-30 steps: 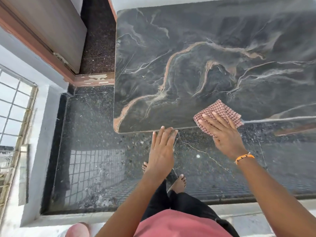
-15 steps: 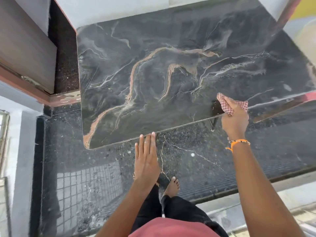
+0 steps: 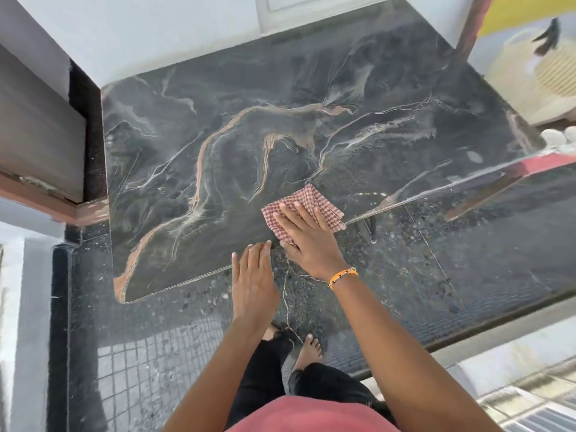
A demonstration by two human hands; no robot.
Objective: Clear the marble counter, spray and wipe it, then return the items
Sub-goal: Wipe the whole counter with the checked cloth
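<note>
The dark marble counter with orange and white veins fills the middle of the view and carries nothing but the cloth. A red-and-white checked cloth lies flat near its front edge. My right hand, with an orange wristband, presses palm-down on the cloth with fingers spread. My left hand hovers flat just below the counter's front edge, fingers together, holding nothing.
A wooden door and its frame stand at the left. A white wall backs the counter. Dark speckled floor lies below, with my bare feet on it. Pale blurred objects sit at the far right.
My right hand has brought the cloth left along the front edge and flattened on it, after gripping it bunched at the edge. My left hand stayed by the front edge.
</note>
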